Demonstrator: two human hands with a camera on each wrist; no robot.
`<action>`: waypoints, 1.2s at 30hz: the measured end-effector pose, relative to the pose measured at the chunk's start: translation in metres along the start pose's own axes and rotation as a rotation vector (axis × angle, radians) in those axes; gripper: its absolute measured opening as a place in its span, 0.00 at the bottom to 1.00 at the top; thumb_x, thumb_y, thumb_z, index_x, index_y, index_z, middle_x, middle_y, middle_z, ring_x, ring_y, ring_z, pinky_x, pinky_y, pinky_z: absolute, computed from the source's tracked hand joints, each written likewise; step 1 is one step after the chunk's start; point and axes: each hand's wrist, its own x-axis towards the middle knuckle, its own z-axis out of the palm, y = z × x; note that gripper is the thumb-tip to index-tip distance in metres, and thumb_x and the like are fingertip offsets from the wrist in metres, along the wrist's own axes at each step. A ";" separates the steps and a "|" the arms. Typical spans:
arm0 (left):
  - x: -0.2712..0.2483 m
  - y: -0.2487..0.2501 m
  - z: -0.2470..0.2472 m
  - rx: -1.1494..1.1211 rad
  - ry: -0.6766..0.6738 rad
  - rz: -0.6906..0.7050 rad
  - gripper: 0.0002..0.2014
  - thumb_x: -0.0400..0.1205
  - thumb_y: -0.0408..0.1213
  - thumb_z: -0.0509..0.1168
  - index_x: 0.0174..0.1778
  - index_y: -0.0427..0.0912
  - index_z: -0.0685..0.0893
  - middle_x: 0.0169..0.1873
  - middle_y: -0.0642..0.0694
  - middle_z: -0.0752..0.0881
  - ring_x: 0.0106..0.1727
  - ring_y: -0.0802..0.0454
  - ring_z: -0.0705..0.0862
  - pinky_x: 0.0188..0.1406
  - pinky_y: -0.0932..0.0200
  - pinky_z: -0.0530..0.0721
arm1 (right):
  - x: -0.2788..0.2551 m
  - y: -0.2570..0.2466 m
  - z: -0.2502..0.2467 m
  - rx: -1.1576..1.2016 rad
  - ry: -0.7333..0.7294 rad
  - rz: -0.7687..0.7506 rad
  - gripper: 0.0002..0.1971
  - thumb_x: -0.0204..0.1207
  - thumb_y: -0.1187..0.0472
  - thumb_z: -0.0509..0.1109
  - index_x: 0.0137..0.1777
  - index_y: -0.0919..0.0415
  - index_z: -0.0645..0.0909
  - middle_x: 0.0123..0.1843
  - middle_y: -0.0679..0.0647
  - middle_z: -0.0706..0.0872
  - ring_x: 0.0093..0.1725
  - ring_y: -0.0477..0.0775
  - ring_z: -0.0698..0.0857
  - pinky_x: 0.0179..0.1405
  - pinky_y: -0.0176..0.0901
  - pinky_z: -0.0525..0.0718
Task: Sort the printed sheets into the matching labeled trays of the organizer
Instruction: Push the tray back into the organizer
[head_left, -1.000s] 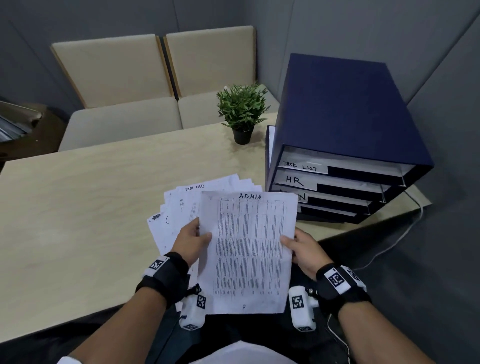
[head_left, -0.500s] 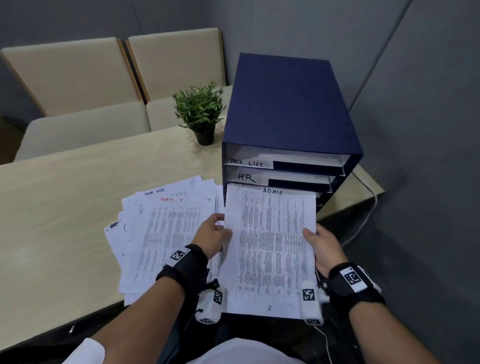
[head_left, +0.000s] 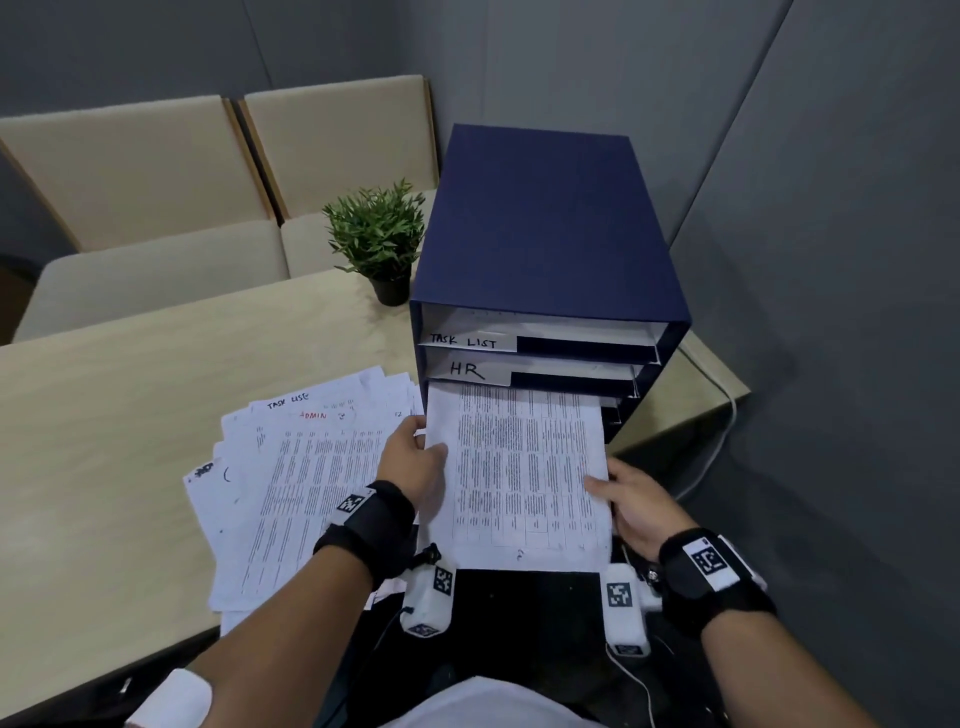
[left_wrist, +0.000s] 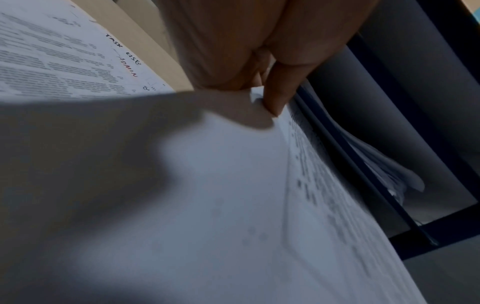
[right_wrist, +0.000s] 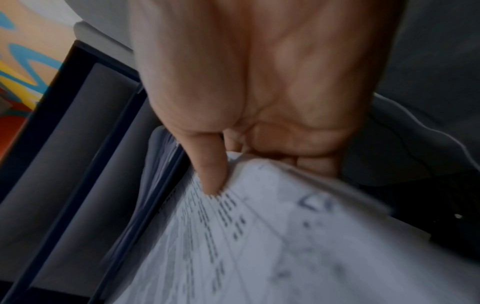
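At the left of the head view a loose fan of printed sheets (head_left: 311, 478) lies flat on the pale wooden surface (head_left: 114, 415), their long axes running from the near edge toward the upper right; the top ones carry handwritten "TASK LIST" in black and "ADMIN" in red above dense columns of small print. Just right of the fan, the left hand (head_left: 413, 462) pinches the left edge of a single sheet (head_left: 519, 473), thumb on top; the left wrist view shows the thumb (left_wrist: 276, 90) pressed down on the paper's edge with the other fingers curled beneath it.

That sheet sits at the centre of the frame, white, covered in a ruled table of fine black text. Its long axis points away from the person, straight into the dark blue organizer (head_left: 545, 228). Its far end is tucked into the slot directly under the tray labelled "HR" (head_left: 467, 370), which sits below the "TASK LIST" tray (head_left: 465, 341); the near end hangs past the surface's edge toward the person's lap.

On the right, the right hand (head_left: 636, 506) grips the sheet's right edge, thumb (right_wrist: 207, 170) on the printed face and fingers folded underneath. A small potted plant (head_left: 379, 234) stands just beside the organizer's left wall, in the upper middle of the frame.
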 end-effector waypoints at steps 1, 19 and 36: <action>0.002 0.001 0.001 -0.020 -0.005 -0.006 0.12 0.80 0.24 0.61 0.58 0.40 0.78 0.41 0.42 0.88 0.34 0.47 0.84 0.36 0.56 0.79 | -0.001 0.001 -0.001 -0.015 -0.006 0.002 0.14 0.82 0.73 0.60 0.62 0.61 0.81 0.59 0.60 0.88 0.55 0.58 0.88 0.48 0.49 0.89; 0.011 0.014 0.012 -0.107 -0.045 -0.021 0.16 0.79 0.21 0.56 0.58 0.43 0.76 0.54 0.37 0.86 0.50 0.37 0.88 0.45 0.35 0.88 | 0.012 -0.010 -0.002 -0.072 0.058 0.026 0.09 0.86 0.66 0.59 0.60 0.56 0.78 0.29 0.57 0.83 0.17 0.47 0.73 0.14 0.33 0.68; -0.008 0.003 -0.003 -0.298 -0.013 -0.091 0.12 0.85 0.31 0.61 0.64 0.41 0.71 0.44 0.37 0.81 0.33 0.44 0.84 0.25 0.57 0.83 | 0.056 -0.038 0.021 0.280 0.241 -0.144 0.04 0.84 0.64 0.63 0.47 0.57 0.73 0.43 0.57 0.87 0.24 0.48 0.86 0.18 0.34 0.74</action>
